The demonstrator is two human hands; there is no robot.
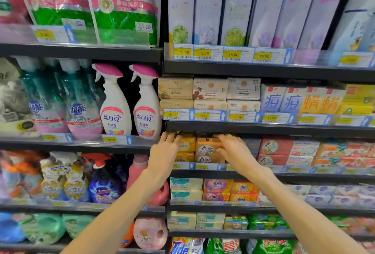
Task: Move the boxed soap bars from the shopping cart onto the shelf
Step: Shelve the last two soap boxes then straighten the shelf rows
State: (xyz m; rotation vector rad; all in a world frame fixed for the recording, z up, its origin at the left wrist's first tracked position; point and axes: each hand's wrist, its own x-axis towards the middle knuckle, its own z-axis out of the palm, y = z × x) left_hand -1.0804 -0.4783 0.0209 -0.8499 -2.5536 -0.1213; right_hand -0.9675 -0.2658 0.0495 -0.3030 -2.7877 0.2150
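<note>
Stacked orange soap boxes (pixel 209 149) sit on a store shelf (pixel 263 173) amid rows of soaps and detergent bottles — the right hand (pixel 233 148) curls over the top box's right end, while the left hand (pixel 165 149) rests straight-fingered against neighbouring yellow boxes (pixel 185 144).

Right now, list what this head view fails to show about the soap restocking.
- Shopping cart: outside the head view, beyond its edges.
- Left hand fingertips: hidden under the dark shelf edge.
- Orange boxed soap bar: its right part covered by the right hand.
- Yellow price tags below it: too blurred to read.
</note>
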